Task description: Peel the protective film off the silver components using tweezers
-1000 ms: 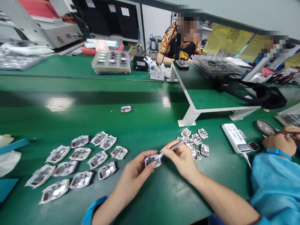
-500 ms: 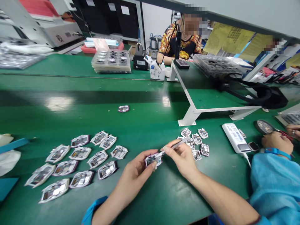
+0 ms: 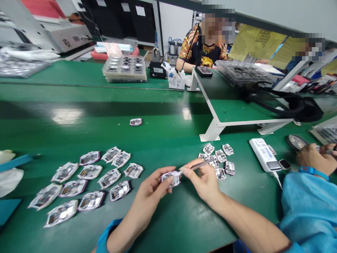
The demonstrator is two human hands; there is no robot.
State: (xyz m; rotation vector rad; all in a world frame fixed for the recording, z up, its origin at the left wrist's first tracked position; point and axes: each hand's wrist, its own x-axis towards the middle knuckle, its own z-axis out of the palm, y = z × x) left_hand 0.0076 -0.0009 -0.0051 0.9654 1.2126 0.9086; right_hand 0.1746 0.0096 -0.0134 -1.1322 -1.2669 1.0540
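I record my left hand (image 3: pixel 149 189) closed, thumb over fingers, on a small white-and-purple rounded housing (image 3: pixel 176 180), held between the fingertips above the green worktop (image 3: pixel 168 225). My right hand (image 3: pixel 202 178) pinches a slim grey tool (image 3: pixel 202 164), its tip at the housing's right edge; contact unclear.

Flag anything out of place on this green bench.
One small device casing lies alone farther back, apart from the left group and the smaller right group, which makes it look stray. It may be set aside on purpose; no spill stands out.
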